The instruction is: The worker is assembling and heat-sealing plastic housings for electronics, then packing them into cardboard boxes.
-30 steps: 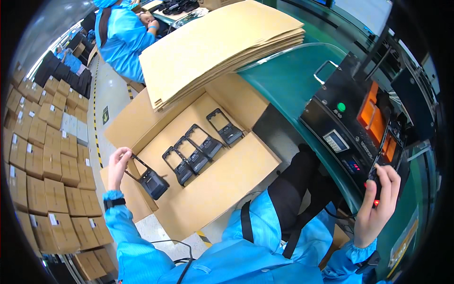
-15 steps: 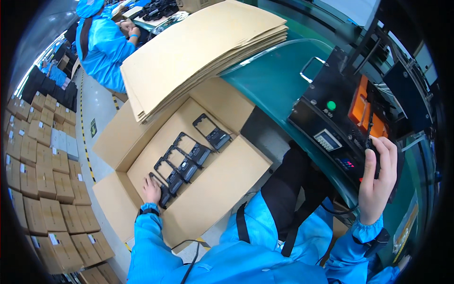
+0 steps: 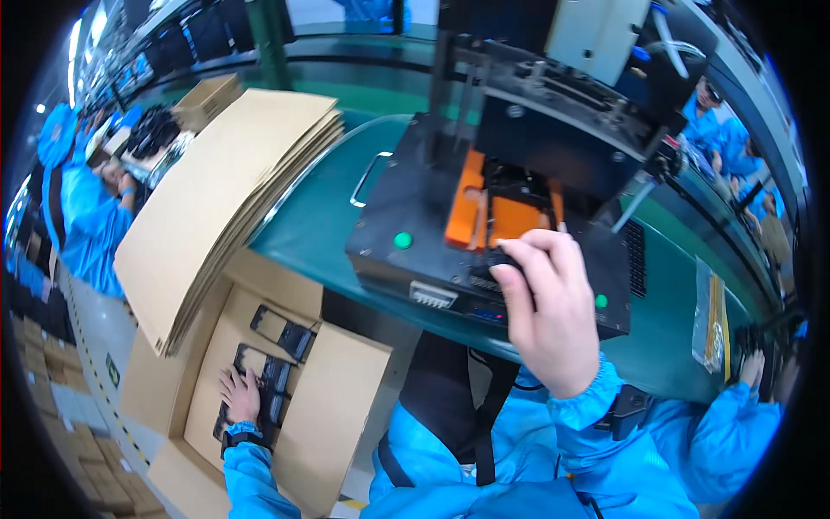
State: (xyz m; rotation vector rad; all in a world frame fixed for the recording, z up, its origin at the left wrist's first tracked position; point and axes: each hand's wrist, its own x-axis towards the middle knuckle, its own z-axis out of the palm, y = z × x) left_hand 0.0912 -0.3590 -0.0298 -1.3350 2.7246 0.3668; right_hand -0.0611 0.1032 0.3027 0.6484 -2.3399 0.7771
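Note:
My right hand (image 3: 558, 307) has thumb and fingers pinched on the near end of a black plastic frame (image 3: 512, 186). That frame lies along the orange fixture (image 3: 465, 208) of a black press machine (image 3: 380, 251); its near end is partly hidden by my fingers. My left hand (image 3: 239, 398) is down in an open cardboard box (image 3: 337, 381), fingers spread over several black plastic frames (image 3: 275, 376) lying in a row. Beyond them in the box, one more black frame (image 3: 285, 333) lies apart. Whether my left fingertips grip any frame cannot be made out; they look outstretched.
Flat cardboard sheets (image 3: 233, 190) are stacked above the box's far side. The press head (image 3: 553, 130) hangs over the fixture. A green-topped table (image 3: 311, 216) bears the machine and a plastic bag (image 3: 711, 320). A co-worker's hand (image 3: 752, 370) shows at right; another person (image 3: 86, 216) sits at left.
The view has swung right toward the machine. My right hand stays at the black frame in the fixture, and my left hand has moved farther over the frames in the box.

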